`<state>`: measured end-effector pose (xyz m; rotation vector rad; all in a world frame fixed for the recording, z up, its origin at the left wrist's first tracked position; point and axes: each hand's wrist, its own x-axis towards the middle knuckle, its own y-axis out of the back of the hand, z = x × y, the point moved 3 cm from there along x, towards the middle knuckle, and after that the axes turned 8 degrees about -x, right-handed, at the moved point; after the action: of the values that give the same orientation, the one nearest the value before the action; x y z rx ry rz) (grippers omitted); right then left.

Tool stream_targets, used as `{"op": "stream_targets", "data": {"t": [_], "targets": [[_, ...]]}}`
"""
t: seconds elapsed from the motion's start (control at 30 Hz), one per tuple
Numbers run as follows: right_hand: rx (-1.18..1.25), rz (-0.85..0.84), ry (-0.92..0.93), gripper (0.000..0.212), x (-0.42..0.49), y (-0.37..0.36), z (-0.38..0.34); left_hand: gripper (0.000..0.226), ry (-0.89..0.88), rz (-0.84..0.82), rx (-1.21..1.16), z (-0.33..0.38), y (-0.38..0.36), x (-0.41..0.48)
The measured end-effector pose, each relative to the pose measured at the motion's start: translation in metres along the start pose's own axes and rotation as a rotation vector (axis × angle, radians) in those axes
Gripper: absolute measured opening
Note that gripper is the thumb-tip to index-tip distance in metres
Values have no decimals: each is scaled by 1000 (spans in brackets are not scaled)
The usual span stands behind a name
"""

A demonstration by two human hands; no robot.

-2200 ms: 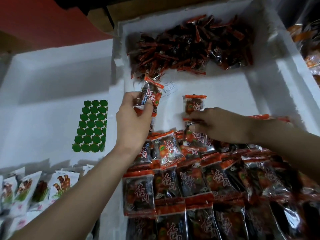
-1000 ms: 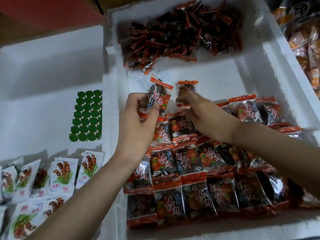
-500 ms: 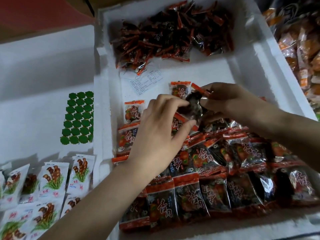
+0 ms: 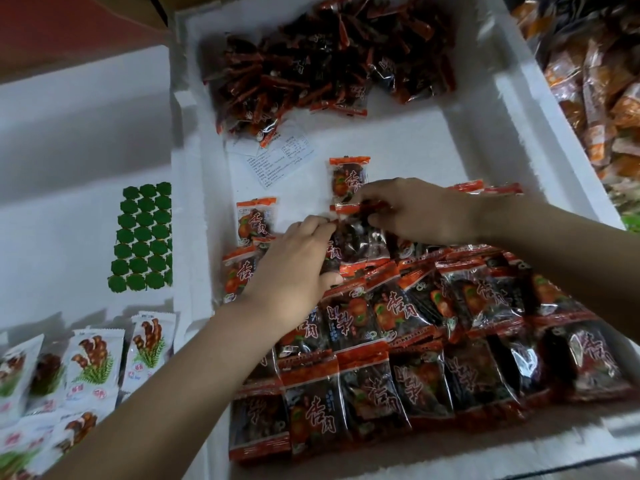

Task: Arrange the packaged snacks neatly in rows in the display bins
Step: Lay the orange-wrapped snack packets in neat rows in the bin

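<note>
Rows of dark snack packets with orange ends [image 4: 398, 355] fill the near half of a white foam bin [image 4: 491, 109]. My left hand [image 4: 294, 268] and my right hand [image 4: 415, 213] meet over the back row and both pinch one dark packet [image 4: 360, 240] by its top edge. One packet [image 4: 348, 178] lies just beyond my right fingers. Another packet [image 4: 256, 220] lies alone to the left. A loose heap of the same packets [image 4: 329, 60] sits at the bin's far end.
Left of it is a second white bin [image 4: 69, 150] with a green dotted sheet [image 4: 143, 237] and white mushroom-print packets [image 4: 90, 358] at its near end. Orange packaged snacks [image 4: 595, 81] fill a bin on the right. A printed label [image 4: 277, 157] lies on the bin floor.
Both hands came down from holding a packet each to the back row. Two packets now lie set down, and both hands have closed on a single dark packet between them.
</note>
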<state>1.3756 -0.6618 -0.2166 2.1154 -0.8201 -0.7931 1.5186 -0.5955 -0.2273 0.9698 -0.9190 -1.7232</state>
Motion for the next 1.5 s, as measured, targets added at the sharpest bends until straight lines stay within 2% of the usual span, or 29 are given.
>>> {"op": "stream_targets", "data": {"t": [0.17,0.3,0.4,0.47,0.57,0.63,0.77,0.87,0.97,1.1,1.17,1.23,1.33,1.4,1.5], "targets": [[-108,-12,-10,22,6,-5,10,67,-61,26,-17,-8,-1,-9],[-228,-70,28,38,2,-13,4,66,-84,44,-58,-11,-6,-10],[-185,-26,45,40,1,-7,-4,66,-74,51,-73,-13,-9,-8],[-107,104,37,40,0,2,-7,66,-74,61,-82,-14,-10,-8],[-14,476,77,38,-8,17,-10,61,-76,81,-145,-15,-10,-6],[-32,596,129,33,-16,16,-13,50,-51,129,-266,-12,-5,-7],[-124,696,243,27,-33,-3,-21,41,91,291,-628,1,14,-11],[-180,698,296,32,-42,-17,-25,32,150,262,-1056,9,20,-8],[-211,633,379,29,-48,-25,-26,14,210,280,-1250,11,19,-6],[-19,527,373,36,-55,-22,-22,24,223,277,-1300,8,19,-6],[52,601,279,37,-59,-15,-19,25,216,273,-1273,7,20,-8],[241,619,121,38,-58,-7,-16,27,193,252,-1227,8,18,-9],[518,452,-27,39,-49,-1,-14,32,142,192,-1172,14,18,-10],[508,367,-36,26,-43,3,-14,30,100,186,-1056,18,19,-8],[404,337,-51,13,-33,12,-6,33,32,269,-778,15,25,-8]]}}
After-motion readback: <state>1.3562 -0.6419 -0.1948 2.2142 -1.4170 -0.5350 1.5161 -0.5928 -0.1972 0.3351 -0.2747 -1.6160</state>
